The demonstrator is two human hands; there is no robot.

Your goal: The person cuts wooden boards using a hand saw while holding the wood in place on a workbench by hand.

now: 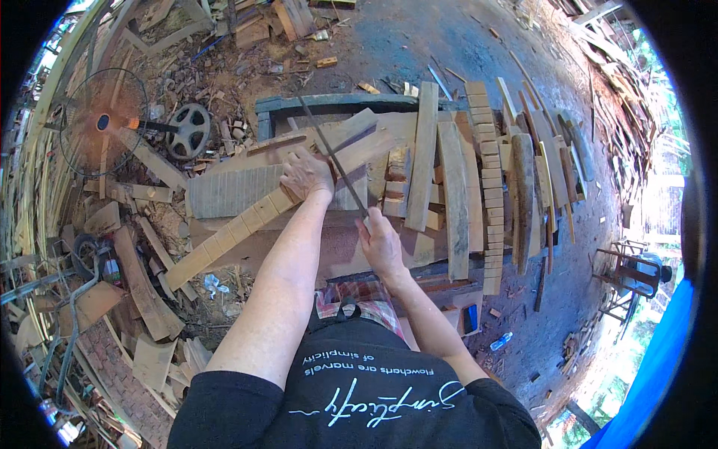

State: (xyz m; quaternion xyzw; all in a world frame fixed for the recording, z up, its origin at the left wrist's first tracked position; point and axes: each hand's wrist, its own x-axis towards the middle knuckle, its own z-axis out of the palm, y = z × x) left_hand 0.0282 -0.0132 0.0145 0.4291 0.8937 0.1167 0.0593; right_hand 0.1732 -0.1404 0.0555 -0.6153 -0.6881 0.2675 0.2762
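Observation:
My left hand (307,175) presses down on a long light-brown wooden plank (238,230) with evenly spaced cross lines, its fingers curled over the wood. The plank runs slantwise from the lower left up toward the right. In my right hand (381,244) is the near end of a long, thin, dark tool, perhaps a saw seen edge-on (342,169). It reaches away from me across the plank, just right of my left hand. Beneath the plank lies a wide grey-brown slatted board (233,193). My right fingers hide the tool's grip.
Several boards (452,198) lie crosswise to the right, beside a notched strip (492,202). A wire-caged fan (103,122) and a spoked wheel (188,131) stand at left. Wood scraps litter the far ground. A phone (470,319) and a bottle (501,341) lie near right.

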